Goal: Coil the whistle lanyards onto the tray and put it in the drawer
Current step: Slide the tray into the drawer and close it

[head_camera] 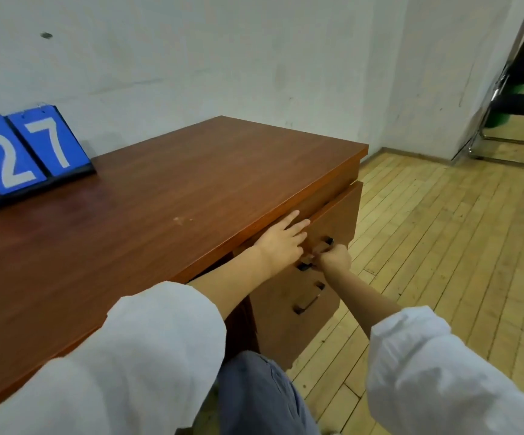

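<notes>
Both hands meet at the front of the desk: the left hand [281, 243] lies flat with its fingers straight against the top drawer [339, 215], just under the overhanging desk edge, while the right hand [334, 260] is curled tight round the drawer's handle [328, 241], knuckles up, the two hands nearly touching. That drawer sits at the right end of the desk, directly beneath the top, and it seems to stand a crack out of its frame at the far corner, though from this angle I can't be sure. Its inside is hidden, so what it holds cannot be told. Below it is a second drawer [285, 309] with a dark, bar-shaped handle [309, 298], its front flush and closed. The desk [160, 199] is reddish-brown wood-grain laminate, smooth and slightly glossy, with a pale scuff near the front edge. At its back left corner stands a flip scoreboard [18, 155], blue cards reading 2 and 7 and a sliver of red beside them. White loose sleeves [147, 356] cover both arms to the forearm, and a knee in blue-grey cloth [254, 397] pokes out under the desk. The floor [442, 246] is pale wooden strip boards; a black chair [512, 102] on a chrome tube frame stands well apart in the far right corner by the white wall.
</notes>
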A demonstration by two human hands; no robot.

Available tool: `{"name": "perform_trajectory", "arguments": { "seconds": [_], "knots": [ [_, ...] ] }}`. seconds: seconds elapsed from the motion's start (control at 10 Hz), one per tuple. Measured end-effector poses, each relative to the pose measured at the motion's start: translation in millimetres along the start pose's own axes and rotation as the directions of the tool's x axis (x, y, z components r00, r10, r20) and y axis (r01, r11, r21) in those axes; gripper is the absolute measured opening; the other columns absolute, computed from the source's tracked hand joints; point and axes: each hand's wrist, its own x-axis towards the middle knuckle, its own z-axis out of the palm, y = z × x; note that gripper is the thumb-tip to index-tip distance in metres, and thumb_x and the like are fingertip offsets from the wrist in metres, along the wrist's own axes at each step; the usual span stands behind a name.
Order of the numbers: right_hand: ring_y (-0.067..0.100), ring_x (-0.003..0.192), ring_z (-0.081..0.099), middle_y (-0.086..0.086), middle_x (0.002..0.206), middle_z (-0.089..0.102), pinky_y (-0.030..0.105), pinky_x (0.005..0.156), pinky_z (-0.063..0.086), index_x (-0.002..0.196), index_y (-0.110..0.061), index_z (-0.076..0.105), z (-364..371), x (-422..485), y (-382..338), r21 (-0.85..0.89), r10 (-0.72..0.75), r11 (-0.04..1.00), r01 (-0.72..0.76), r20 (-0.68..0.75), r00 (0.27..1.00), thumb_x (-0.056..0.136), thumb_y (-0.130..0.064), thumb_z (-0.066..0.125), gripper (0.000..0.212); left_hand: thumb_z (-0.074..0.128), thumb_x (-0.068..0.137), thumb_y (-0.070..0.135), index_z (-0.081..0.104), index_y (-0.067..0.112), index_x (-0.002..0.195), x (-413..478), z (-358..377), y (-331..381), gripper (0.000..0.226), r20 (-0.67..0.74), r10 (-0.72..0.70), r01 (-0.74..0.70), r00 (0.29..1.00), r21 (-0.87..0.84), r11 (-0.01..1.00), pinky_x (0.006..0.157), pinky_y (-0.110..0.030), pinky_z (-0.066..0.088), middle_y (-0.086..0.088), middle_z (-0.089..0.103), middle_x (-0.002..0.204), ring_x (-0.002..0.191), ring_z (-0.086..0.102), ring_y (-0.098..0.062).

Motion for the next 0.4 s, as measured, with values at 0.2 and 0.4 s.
{"name": "perform_trajectory", "arguments": {
  "seconds": [0.2, 0.4],
  "knots": [
    [0.025, 0.077, 0.066, 0.009, 0.089, 0.068, 0.04, 0.071, 0.059, 0.09, -0.008, 0.061, 17, 1, -1, -0.04, -0.058, 0.998, 0.058, -0.005, 0.998, 0.086, -0.015, 0.063, 0.008, 0.052, 0.092, 0.027, 0.037, 0.015, 0.141, 7, 4, -6, 0.053, 0.006, 0.007, -0.008, 1.0, 0.042, 0.999, 0.114, -0.055, -0.009, -0.015, 0.018, 0.155, 0.145, -0.001, -0.035],
    [0.021, 0.074, 0.064, 0.014, 0.086, 0.066, 0.04, 0.068, 0.057, 0.079, -0.002, 0.058, 17, 3, -6, -0.122, -0.096, 0.988, 0.096, 0.004, 0.995, 0.082, -0.015, 0.063, 0.014, 0.06, 0.087, 0.031, 0.044, 0.014, 0.136, 38, -15, -4, 0.054, 0.067, 0.087, -0.088, 0.994, 0.004, 0.996, 0.112, -0.054, 0.019, -0.017, 0.034, 0.146, 0.136, 0.025, -0.038]
  ]
}}
